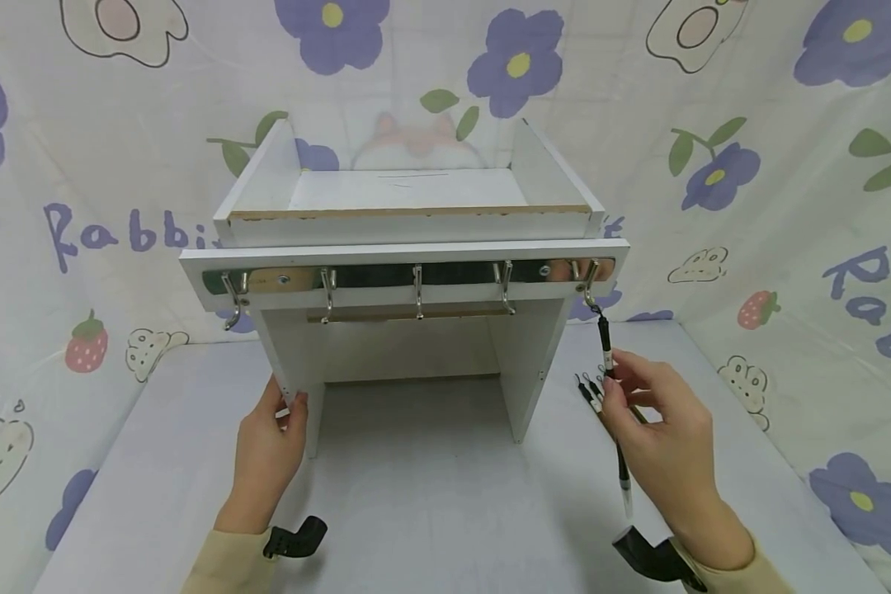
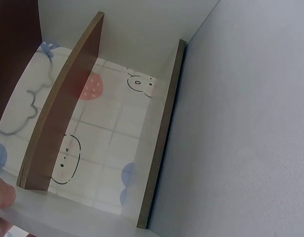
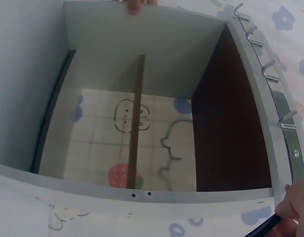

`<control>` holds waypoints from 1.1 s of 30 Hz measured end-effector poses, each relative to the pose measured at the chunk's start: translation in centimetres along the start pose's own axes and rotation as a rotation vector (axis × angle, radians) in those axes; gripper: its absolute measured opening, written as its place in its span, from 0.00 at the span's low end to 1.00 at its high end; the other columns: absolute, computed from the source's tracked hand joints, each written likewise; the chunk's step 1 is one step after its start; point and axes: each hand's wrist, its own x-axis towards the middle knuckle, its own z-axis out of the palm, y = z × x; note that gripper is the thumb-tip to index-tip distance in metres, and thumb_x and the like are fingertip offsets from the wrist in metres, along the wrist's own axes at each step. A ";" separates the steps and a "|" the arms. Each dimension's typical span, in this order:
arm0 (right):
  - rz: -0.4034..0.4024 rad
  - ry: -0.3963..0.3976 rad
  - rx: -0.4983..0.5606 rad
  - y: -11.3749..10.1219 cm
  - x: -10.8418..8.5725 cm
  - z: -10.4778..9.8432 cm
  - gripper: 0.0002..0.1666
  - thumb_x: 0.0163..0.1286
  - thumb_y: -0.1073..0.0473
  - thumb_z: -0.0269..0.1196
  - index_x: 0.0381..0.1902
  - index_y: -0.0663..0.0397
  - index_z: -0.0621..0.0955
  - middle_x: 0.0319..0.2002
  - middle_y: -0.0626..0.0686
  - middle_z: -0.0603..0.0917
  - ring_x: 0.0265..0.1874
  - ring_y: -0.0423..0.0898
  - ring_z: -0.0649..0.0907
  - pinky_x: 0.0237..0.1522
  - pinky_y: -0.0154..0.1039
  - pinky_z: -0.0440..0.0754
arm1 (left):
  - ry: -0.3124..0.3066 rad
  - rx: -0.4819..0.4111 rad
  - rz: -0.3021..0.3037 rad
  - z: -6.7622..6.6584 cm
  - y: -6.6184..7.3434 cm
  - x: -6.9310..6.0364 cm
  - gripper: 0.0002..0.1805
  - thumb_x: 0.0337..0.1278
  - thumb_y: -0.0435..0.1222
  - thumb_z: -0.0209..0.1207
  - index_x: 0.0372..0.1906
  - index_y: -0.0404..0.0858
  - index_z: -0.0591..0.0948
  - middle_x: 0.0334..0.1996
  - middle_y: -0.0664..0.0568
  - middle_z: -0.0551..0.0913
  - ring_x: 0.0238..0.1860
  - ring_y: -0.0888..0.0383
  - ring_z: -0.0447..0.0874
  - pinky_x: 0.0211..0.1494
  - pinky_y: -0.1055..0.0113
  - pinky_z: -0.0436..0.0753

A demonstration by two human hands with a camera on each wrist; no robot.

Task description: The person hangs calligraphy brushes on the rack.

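A small white shelf unit stands on the table, with a shiny strip of several metal hooks along its front. My left hand grips the lower front edge of its left side panel. My right hand pinches a calligraphy brush by its upper handle. The brush hangs upright, pale bristles down, its cord loop at the tip of the rightmost hook; whether the loop is over the hook I cannot tell. In the right wrist view the brush shows only partly beside my fingers.
More brushes lie on the table behind my right hand, partly hidden by it. The white table runs beneath the unit. A patterned cloth hangs behind and at the sides. Each wrist carries a black camera mount.
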 end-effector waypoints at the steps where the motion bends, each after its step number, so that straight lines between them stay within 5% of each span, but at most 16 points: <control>1: 0.000 0.005 0.004 -0.1 0.1 0.0 0.20 0.54 0.76 0.63 0.48 0.66 0.82 0.33 0.56 0.84 0.31 0.37 0.79 0.37 0.20 0.77 | 0.000 -0.001 0.000 0.0 0.0 0.0 0.22 0.72 0.39 0.50 0.67 0.40 0.68 0.51 0.34 0.80 0.43 0.38 0.85 0.39 0.45 0.84; 16: 0.016 0.033 0.004 -2.5 1.3 -0.3 0.20 0.55 0.78 0.62 0.47 0.68 0.82 0.33 0.58 0.83 0.31 0.36 0.78 0.37 0.20 0.76 | -0.001 0.004 -0.026 0.0 0.2 0.0 0.22 0.71 0.38 0.51 0.66 0.40 0.68 0.50 0.35 0.81 0.42 0.39 0.85 0.38 0.45 0.85; 33: 0.061 0.025 -0.036 0.1 0.4 0.3 0.23 0.55 0.77 0.65 0.51 0.62 0.82 0.35 0.55 0.84 0.31 0.39 0.79 0.37 0.20 0.77 | 0.010 0.006 -0.012 0.1 0.1 0.0 0.21 0.71 0.39 0.52 0.65 0.40 0.69 0.47 0.35 0.82 0.42 0.40 0.85 0.38 0.47 0.85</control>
